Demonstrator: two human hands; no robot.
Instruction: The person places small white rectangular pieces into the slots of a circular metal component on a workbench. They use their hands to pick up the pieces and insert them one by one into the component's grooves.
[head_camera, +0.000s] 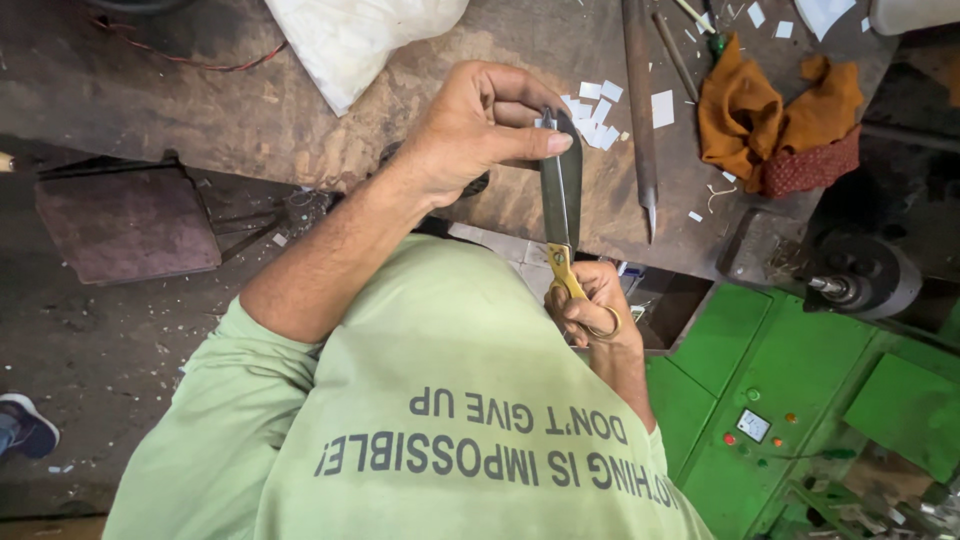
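Here, nearest first.
Right hand (592, 308): fingers curled through the brass handles of the scissors (562, 200).
Scissors: blades closed, pointing away over the workbench (200, 95) edge.
Left hand (478, 125): thumb and fingertips pinching the blade tips.
Beyond: white paper scraps (598, 110), orange cloth (775, 115).

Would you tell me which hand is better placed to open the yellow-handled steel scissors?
Right, probably: the right hand grips the yellow-handled steel scissors by the handles; the left hand pinches the blades.

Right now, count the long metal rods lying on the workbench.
2. A thick pointed rod lies right of the scissors; a thinner rod lies beside it, near the orange cloth. Others may be hidden.
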